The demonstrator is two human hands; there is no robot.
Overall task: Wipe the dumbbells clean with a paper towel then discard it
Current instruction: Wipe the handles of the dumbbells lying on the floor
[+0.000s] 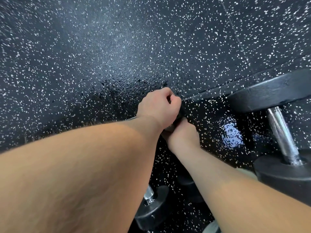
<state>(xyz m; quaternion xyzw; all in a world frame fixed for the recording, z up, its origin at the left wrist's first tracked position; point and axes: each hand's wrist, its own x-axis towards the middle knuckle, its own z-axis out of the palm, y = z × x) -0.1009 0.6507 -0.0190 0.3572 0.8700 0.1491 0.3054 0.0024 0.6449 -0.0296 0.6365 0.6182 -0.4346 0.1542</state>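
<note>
DESK: What lies around the grip?
PHOTOGRAPHER: Black rubber floor flecked with white, on every side.
DESK: And the light?
PHOTOGRAPHER: A soft grey sheen spreads beyond the grip; a bright bluish glare sits to its right. A tile seam runs well beyond, rightward.

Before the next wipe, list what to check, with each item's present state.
1. Paper towel in hand: cannot tell; none shows plainly between left hand and right hand.
2. Grip: cannot tell; both hands meet over a dark object, mostly hidden.
3. Large dumbbell at right: ok, no hand on it.
4. Small dumbbell under the left forearm: ok, lying apart from the hands.
5. Bin for discarding: not ok, none in view.
</note>
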